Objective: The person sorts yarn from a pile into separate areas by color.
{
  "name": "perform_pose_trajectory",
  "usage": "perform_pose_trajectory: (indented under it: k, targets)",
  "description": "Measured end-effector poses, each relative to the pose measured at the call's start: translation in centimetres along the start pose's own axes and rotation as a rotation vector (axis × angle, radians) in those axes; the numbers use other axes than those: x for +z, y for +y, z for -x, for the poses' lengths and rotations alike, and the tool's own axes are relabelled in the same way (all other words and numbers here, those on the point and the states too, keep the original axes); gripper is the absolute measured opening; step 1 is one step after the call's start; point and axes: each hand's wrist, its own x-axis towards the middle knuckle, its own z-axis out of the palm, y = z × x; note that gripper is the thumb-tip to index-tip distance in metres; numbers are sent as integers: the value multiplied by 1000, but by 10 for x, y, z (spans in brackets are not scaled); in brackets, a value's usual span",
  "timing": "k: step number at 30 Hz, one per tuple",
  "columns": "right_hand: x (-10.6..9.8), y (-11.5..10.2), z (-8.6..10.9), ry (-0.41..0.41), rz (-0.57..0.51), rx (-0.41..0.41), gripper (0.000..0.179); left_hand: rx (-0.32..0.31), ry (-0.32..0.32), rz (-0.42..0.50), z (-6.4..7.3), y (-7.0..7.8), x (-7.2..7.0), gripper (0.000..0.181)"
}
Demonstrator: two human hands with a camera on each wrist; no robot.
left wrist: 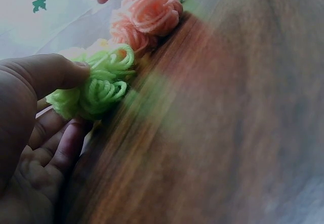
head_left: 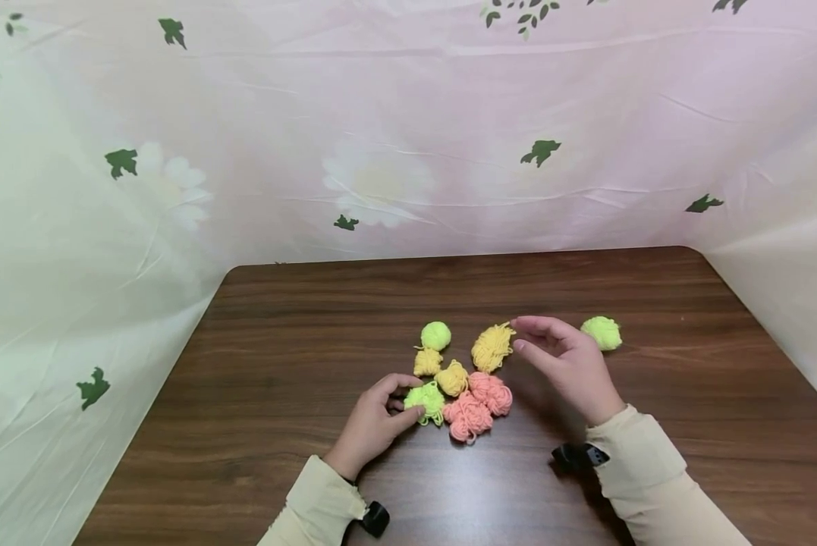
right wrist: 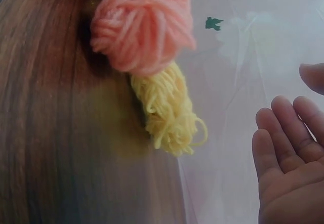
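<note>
My left hand (head_left: pixel 377 425) grips a green yarn ball (head_left: pixel 425 402) between thumb and fingers, low at the table; the left wrist view shows the thumb on top of its loose loops (left wrist: pixel 104 82). Right beside it lie a small yellow yarn ball (head_left: pixel 453 378) and pink yarn balls (head_left: pixel 468 415) bunched together. A larger yellow yarn bundle (head_left: pixel 493 347) lies just behind the pink ones. My right hand (head_left: pixel 572 360) is held beside that bundle with fingers loosely bent, fingertips near its right end and nothing in the grasp. In the right wrist view the palm (right wrist: pixel 293 183) is bare.
Another yellow yarn ball (head_left: pixel 428 362) and a round green yarn ball (head_left: pixel 436 335) stand in line behind the left hand's ball. One more green ball (head_left: pixel 601 333) lies beyond the right hand. The brown wooden table (head_left: pixel 299 303) meets a floral cloth (head_left: pixel 408 114) at its back edge.
</note>
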Motion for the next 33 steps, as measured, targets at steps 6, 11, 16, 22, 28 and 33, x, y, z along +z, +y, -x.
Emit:
perform_pose_trajectory:
  k: [6, 11, 16, 22, 28, 33]
  targets:
    - [9, -16, -3, -22, 31, 16, 28, -5, 2, -8, 1, 1, -1, 32]
    - [14, -6, -5, -44, 54, 16, 28, -4, 4, -11, 2, 0, 0, 32]
    - [19, 9, -10, -58, 57, -11, 28, -1, 4, -7, 2, 0, 1, 32]
    - [26, -17, -8, -85, 79, -24, 26, 0, 4, 1, 1, 0, 1, 33]
    - [30, -20, -10, -99, 84, -4, 27, 12, 3, -2, 1, -1, 2, 32]
    - [32, -21, -13, -111, 82, 3, 28, 15, 6, -7, 1, 0, 2, 32]
